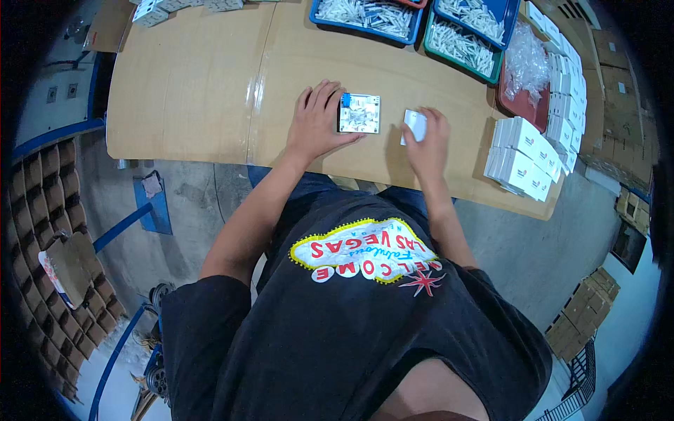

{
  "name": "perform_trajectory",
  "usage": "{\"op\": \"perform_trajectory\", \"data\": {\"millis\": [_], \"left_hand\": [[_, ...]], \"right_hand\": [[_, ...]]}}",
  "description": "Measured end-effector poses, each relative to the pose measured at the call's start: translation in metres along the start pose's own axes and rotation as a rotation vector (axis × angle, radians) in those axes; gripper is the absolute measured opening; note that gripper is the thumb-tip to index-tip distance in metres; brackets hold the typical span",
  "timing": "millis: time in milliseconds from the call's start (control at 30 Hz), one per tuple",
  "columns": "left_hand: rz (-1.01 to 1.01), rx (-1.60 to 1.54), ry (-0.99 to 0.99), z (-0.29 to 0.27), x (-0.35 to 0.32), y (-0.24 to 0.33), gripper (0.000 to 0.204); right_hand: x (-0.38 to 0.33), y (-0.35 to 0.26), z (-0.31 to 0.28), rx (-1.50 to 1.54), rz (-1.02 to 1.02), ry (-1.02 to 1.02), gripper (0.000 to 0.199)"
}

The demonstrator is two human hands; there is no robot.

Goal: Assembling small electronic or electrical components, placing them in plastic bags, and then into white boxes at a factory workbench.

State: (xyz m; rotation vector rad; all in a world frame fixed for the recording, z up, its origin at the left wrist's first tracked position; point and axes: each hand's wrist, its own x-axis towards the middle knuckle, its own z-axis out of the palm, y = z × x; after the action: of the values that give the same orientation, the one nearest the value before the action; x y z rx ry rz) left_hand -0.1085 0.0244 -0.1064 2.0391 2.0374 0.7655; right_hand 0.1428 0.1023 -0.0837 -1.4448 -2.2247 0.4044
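On the cardboard-covered table, a small square box (360,116) shows a mottled white and grey top with a blue piece at its upper left corner. My left hand (317,123) curves against its left side, the thumb along the near edge and the fingers at the far left corner. To the right of the box, my right hand (430,142) grips a flat white piece (415,125), like a small card or folded leaflet, between thumb and fingers. A gap of bare cardboard separates the two things. Part of the white piece is hidden by my right fingers.
Blue trays (365,19) and a green tray (460,49) of slim white pieces stand at the far side. A red tray (525,105) holds clear plastic bags (526,59). Stacked white boxes (523,158) line the right edge; more boxes (151,12) sit far left.
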Motion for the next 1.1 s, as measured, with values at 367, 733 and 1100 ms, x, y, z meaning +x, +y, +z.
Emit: {"op": "perform_trajectory", "data": {"millis": [367, 733, 1100], "left_hand": [[-0.014, -0.033, -0.045, -0.002, 0.0, 0.0, 0.098], [-0.492, -1.548, -0.216, -0.026, -0.018, 0.043, 0.098], [-0.47, -2.332, -0.3, -0.062, 0.003, 0.078, 0.086]], "right_hand": [[-0.014, 0.038, -0.022, 0.055, 0.501, -0.262, 0.048], [0.011, 0.022, -0.063, 1.08, 0.497, 0.024, 0.027], [0.016, 0.013, -0.069, 1.94, 0.617, -0.406, 0.049]]}}
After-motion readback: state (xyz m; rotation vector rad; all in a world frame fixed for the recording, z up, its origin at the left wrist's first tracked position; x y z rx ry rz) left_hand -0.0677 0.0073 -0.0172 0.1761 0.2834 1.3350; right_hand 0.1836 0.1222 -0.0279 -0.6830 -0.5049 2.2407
